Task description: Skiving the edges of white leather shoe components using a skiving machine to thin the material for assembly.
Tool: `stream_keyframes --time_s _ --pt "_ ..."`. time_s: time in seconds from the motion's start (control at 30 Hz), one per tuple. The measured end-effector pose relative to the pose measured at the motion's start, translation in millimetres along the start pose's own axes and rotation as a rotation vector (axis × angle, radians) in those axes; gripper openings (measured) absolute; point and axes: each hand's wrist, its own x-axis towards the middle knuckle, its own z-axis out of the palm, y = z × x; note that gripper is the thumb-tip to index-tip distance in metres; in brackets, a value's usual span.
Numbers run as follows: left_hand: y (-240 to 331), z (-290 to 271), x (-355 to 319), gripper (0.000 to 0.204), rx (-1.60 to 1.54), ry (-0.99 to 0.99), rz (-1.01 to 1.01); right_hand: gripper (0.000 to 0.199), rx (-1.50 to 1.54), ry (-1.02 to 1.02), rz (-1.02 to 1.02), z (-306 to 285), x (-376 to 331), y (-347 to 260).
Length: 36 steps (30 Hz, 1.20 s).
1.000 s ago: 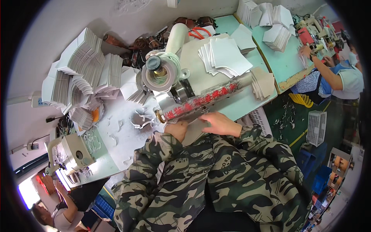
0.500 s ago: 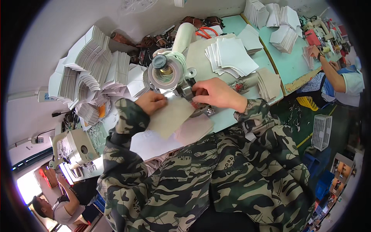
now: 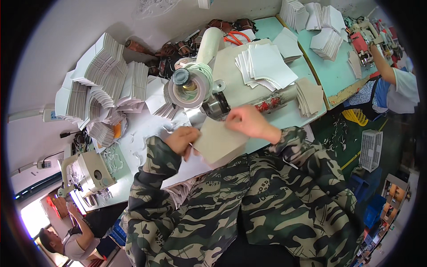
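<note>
A flat beige panel (image 3: 217, 141), like stiff sheet or leather, hangs between my hands above the near edge of the table. My left hand (image 3: 182, 140) grips its left edge with the thumb and curled fingers. On the opposite side, my right hand (image 3: 252, 123) pinches its upper right corner, slightly blurred by motion. Just beyond the panel is a bench machine (image 3: 215, 106) with a shiny metal head. A round ring-shaped holder (image 3: 204, 91) wound with pale cord sits on top of it. Other panels partly show under the held one.
Tall stacks of white panels (image 3: 100, 62) lean at the left. A fanned white pile (image 3: 267, 64) lies beyond the machine, beside a beige stack (image 3: 310, 97). Orange-handled scissors (image 3: 235, 38) lie at the back. Another machine (image 3: 86, 173) stands at lower left. Two other people work at the sides.
The panel has come away from the machine head, toward me and rightward. Both hands moved nearer my body, the left also to the right. The person at right has reached to their machine.
</note>
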Motion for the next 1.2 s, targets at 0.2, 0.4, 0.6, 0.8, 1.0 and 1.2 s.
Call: stream_keyframes --time_s 0.2,0.4,0.6,0.8,1.0,1.2 --pt "4.8 -34.9 26.4 0.031 0.411 0.236 0.153 0.015 0.273 -0.079 0.286 32.5 -2.4 1.0" --pt "27.9 12.0 44.5 0.022 0.959 0.589 0.218 0.027 0.260 -0.103 0.099 -50.1 -24.0 4.4" --pt "-99.2 105.6 78.4 0.010 1.396 0.482 0.479 0.022 -0.703 0.580 -0.338 -121.6 -19.9 -28.6" --pt "-117.8 96.9 79.7 0.010 1.422 0.741 0.586 0.028 -0.109 0.045 -0.046 -38.1 -36.7 -4.1" --pt "-92.1 90.3 58.7 0.013 1.292 0.571 0.392 0.031 -0.230 -0.158 -0.179 23.5 -56.5 36.1" --pt "8.8 30.8 30.5 0.018 0.928 0.230 0.335 0.031 -0.146 -0.200 -0.028 14.0 -31.7 11.3"
